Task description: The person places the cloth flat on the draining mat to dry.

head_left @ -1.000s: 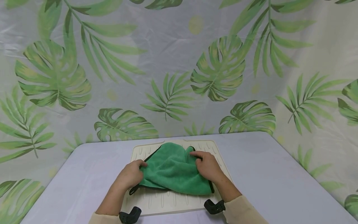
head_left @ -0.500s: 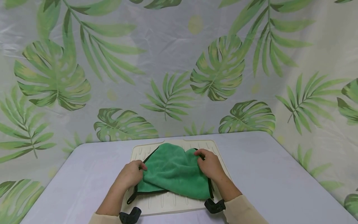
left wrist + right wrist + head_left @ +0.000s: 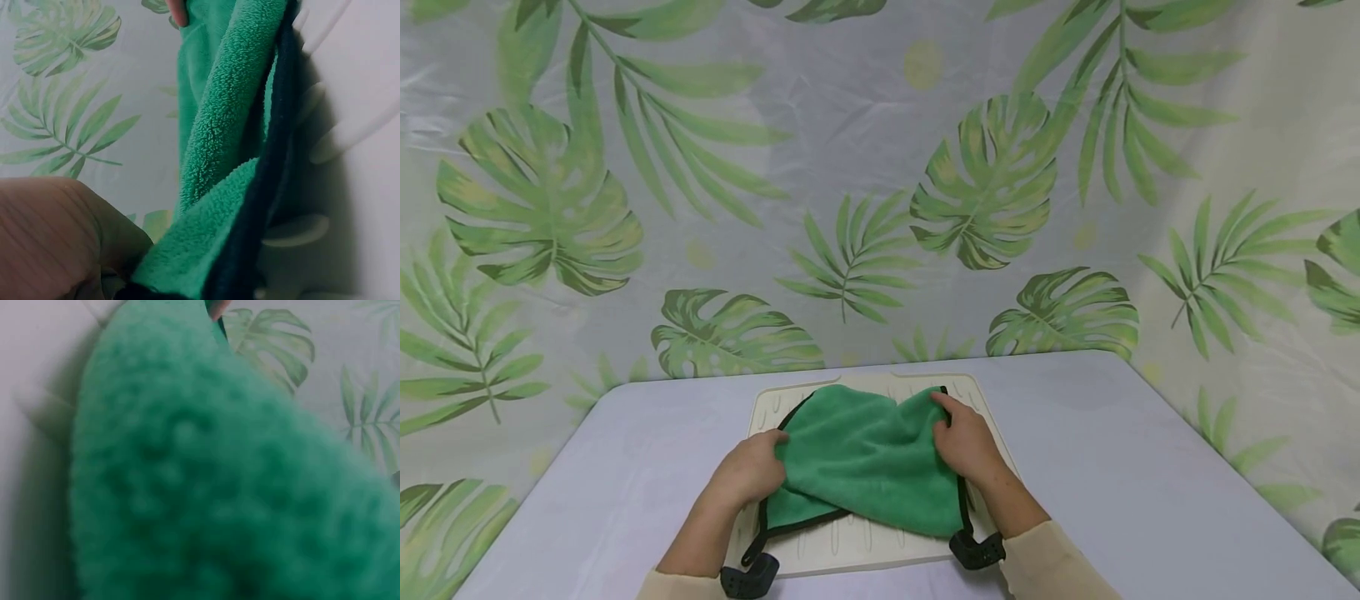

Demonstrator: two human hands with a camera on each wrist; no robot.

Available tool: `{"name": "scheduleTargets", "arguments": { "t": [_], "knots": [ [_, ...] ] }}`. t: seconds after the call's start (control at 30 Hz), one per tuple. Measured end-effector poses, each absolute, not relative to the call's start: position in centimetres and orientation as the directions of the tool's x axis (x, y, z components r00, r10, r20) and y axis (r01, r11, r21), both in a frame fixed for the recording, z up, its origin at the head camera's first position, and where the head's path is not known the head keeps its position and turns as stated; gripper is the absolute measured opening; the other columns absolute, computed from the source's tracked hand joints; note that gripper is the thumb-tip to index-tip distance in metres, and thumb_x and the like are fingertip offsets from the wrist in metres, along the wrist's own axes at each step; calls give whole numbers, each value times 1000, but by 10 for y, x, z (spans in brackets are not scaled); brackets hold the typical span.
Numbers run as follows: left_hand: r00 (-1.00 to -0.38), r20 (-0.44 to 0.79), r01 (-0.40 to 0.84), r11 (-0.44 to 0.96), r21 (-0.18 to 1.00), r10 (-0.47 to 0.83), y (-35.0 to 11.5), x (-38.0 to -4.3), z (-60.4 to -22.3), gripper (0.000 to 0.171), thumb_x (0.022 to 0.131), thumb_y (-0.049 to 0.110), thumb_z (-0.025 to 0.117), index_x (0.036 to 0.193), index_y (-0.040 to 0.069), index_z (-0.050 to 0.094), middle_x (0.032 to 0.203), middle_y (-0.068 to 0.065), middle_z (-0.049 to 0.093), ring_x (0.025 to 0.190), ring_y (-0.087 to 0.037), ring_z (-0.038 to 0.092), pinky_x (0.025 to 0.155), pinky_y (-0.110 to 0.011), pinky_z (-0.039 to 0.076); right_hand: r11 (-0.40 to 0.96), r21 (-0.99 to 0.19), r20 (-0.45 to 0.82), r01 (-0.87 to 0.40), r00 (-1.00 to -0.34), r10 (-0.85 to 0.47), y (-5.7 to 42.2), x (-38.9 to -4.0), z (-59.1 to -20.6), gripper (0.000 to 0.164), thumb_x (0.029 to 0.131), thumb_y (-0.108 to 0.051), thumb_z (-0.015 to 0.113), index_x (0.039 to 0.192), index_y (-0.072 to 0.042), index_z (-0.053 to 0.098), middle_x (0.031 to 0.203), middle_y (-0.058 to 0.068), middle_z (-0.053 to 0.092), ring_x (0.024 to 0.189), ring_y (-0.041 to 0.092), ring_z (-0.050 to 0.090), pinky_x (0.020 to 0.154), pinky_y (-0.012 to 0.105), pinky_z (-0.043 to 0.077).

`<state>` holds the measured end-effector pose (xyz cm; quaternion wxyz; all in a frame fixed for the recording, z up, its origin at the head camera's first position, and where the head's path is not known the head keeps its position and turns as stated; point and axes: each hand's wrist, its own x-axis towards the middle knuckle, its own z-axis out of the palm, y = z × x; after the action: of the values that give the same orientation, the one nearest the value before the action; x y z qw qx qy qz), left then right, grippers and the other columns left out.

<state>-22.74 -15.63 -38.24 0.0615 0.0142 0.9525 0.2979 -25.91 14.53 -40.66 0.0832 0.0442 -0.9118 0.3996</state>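
Note:
A green towel with black edging lies partly raised and wrinkled over a cream ribbed mat. My left hand pinches its left edge, thumb and fingertips partly hidden by the fabric. At the right edge, near the upper right corner, my right hand grips the cloth between thumb and fingers. Close up in the left wrist view, the hand holds the bunched towel, whose folds stand off the mat. Blurred towel pile fills most of the right wrist view and hides nearly all of that hand.
The mat lies on a white-covered table. A leaf-printed curtain hangs behind the table. Black wrist cameras sit at both cuffs, close to the mat's front. A black loop dangles from the towel's lower left corner.
The towel has spread wider and its front edge has dropped nearer to me. Its upper right corner now stands up by my right hand, which has shifted slightly right. My left hand barely moved.

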Motion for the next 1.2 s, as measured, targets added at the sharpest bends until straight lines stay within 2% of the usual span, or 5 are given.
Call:
{"name": "scheduleTargets", "arguments": {
  "t": [0.2,0.4,0.53,0.93,1.2],
  "knots": [
    [-984,-153,-16,805,593,93,-163,-227,-380,54,90,3,55,144,0,52,134,-29,61,87,-31,64,63,-39,53,706,-699,65,-109,-994,-89,156,-257,-401,63,100,-12,53,160,-7,33,153,30,47,95,38,70,79,50,56],
    [-903,-315,-20,705,709,291,-170,-221,-372,105,77,11,88,162,12,26,154,-30,41,112,-35,61,67,-41,57,739,-670,-247,-66,-919,-306,182,-251,-381,84,94,-27,70,163,-17,24,123,27,69,78,31,68,72,47,56],
    [-871,-363,-34,697,716,331,-170,-219,-369,117,70,0,89,164,24,23,149,-27,45,77,-25,62,57,-35,53,602,-798,-356,27,-826,-436,197,-251,-375,89,91,-11,70,164,-25,22,95,22,67,74,33,70,69,45,62],
    [-846,-415,-65,707,704,335,-182,-213,-359,94,76,1,85,157,15,40,156,-32,38,71,-22,67,64,-38,60,650,-760,-280,-23,-891,-358,214,-254,-379,61,93,-4,60,152,-16,48,89,14,60,60,20,54,57,36,55],
    [-976,-76,70,628,775,202,-164,-234,-390,61,97,30,72,149,7,49,135,-21,61,117,-37,65,82,-45,59,634,-756,65,-163,-982,-175,181,-267,-408,34,104,-17,58,136,-12,62,137,20,62,119,36,63,85,43,55]
  ]
}}
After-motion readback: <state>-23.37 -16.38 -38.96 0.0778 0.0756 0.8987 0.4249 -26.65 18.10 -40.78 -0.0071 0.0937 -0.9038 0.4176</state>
